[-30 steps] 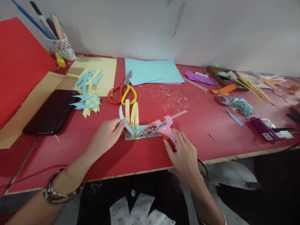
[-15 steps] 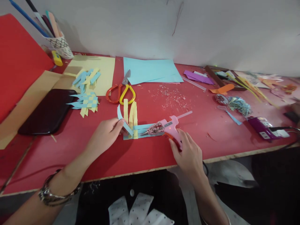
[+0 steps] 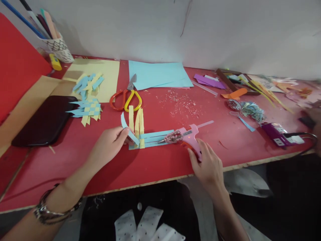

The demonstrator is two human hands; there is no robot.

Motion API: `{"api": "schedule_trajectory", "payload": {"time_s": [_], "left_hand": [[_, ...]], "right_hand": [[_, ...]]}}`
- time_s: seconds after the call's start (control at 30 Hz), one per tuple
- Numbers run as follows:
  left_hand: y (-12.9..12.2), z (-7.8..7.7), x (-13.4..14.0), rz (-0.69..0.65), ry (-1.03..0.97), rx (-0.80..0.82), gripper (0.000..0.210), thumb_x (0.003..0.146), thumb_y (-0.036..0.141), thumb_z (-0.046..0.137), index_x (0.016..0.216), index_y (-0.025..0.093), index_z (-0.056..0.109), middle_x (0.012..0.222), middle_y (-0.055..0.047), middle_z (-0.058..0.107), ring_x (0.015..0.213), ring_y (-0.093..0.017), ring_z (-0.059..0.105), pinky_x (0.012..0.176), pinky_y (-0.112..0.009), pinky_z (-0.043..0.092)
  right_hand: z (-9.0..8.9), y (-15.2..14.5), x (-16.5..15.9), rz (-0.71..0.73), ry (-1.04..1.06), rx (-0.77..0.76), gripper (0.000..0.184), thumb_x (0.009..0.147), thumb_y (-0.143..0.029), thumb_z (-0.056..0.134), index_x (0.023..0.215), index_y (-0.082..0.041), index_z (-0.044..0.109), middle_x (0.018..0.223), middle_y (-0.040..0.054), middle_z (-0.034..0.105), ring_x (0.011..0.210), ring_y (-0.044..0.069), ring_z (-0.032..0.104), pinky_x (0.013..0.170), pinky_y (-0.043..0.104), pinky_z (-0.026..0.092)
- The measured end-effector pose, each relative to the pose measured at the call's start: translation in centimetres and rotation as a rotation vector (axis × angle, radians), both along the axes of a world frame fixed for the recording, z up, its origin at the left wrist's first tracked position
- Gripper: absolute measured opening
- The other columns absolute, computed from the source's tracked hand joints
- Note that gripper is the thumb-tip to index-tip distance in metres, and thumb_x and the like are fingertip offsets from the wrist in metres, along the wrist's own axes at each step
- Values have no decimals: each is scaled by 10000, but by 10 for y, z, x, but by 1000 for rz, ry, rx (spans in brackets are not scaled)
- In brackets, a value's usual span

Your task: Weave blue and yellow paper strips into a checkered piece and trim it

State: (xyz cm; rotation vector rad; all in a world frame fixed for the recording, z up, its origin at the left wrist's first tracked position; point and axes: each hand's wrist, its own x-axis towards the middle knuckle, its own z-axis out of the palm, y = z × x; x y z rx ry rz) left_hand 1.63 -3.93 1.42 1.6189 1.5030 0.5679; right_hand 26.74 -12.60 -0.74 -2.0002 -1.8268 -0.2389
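My left hand [image 3: 112,140] pinches a blue paper strip [image 3: 132,135], lifting it in a curve over the work. Beneath lie more blue strips [image 3: 156,135], stretched out to the right, with several upright yellow paper strips [image 3: 139,122] crossing their left end. In my right hand [image 3: 207,164] is a pink hot glue gun [image 3: 190,137], gripped by its handle, a clear glue stick poking out of its back. Its metal nozzle points left, just over the blue strips. Whether the nozzle touches the paper I cannot tell.
Behind the strips lie scissors [image 3: 129,97] with red and yellow handles and blue paper sheets [image 3: 160,75]. Left are a woven blue-yellow piece [image 3: 90,110] and a black tray-like object [image 3: 45,120]. A purple power adapter [image 3: 276,135] sits right, near another person's hand [image 3: 316,117].
The glue gun in my right hand has shifted right, away from the yellow strips. My left hand keeps its pinch on the blue strip. The view has turned slightly.
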Motion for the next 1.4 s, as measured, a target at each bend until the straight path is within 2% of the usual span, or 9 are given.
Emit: {"api": "schedule_trajectory", "payload": {"time_s": [0.27,0.5,0.93,1.07,1.17,1.27,1.4], "left_hand": [[0,0,-1,-1,12,8,342,802,441,358,642,200,541,679,-43,698,674,-190,653,613,-264,470],[1,1,0,6,15,2,335,790,451,362,684,201,558,678,-45,699,672,-199,657,608,-272,480],[1,-1,-3,-11,35,11,383,784,468,341,724,181,587,701,-56,700,674,-190,655,627,-280,489],[2,-3,-4,-19,37,16,387,783,475,337,708,186,583,691,-52,701,661,-185,653,604,-273,484],[2,-3,-4,-24,30,14,369,791,460,339,691,191,571,692,-50,701,665,-180,652,618,-264,477],[1,-1,-3,-29,33,12,369,801,459,339,706,189,571,704,-54,702,687,-189,654,636,-269,468],[0,3,-1,-39,25,28,372,811,448,337,741,179,584,705,-57,700,695,-198,655,635,-270,458]], "right_hand": [[1,-4,13,-37,-2,29,364,860,-387,367,1071,-138,529,890,132,642,760,248,613,549,312,450],[2,-7,23,-74,-21,20,374,852,-397,363,1045,-130,542,864,133,649,740,260,613,527,319,441],[2,-11,36,-90,-18,18,368,844,-390,384,1053,-130,538,913,144,648,798,260,613,582,326,453],[2,-11,43,-111,24,52,371,821,-429,391,993,-138,544,870,140,649,782,257,607,597,325,441],[9,-4,54,-184,80,99,370,776,-474,416,920,-157,540,778,114,632,697,238,590,582,318,420],[20,14,66,-242,128,19,343,730,-499,449,834,-182,528,716,82,603,650,224,568,568,309,399],[28,48,72,-261,109,-47,357,722,-460,475,914,-164,523,820,106,612,741,241,569,617,325,404]]}}
